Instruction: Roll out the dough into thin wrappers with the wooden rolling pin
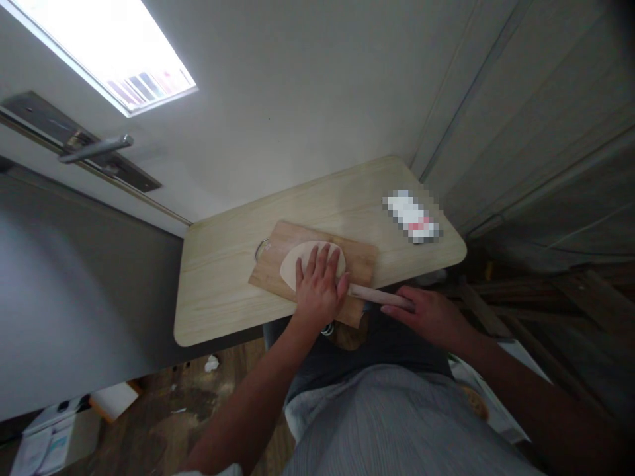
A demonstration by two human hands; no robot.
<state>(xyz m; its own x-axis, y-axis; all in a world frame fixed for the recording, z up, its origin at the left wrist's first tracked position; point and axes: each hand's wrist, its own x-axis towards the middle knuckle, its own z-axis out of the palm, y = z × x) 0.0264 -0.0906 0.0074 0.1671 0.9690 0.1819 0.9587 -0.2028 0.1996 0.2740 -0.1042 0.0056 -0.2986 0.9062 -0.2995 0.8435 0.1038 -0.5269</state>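
Left hand (320,285) lay, fingers released and spread, on flattened dough (292,263) atop cutting board (360,256); right hand (430,316) grasped rolling pin (374,295).

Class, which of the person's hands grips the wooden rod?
The right hand, closed around the wooden rod; the left hand lies spread over the pale sheet.

One left hand (320,289) and one right hand (429,317), two in all; one rolling pin (374,295) in the right hand's grip; one flat dough piece (292,266) under the left hand; one cutting board (360,254) and one table (218,271) below; one blurred-out item (409,215) beyond the grip; one door handle (96,149) far to the grip's left
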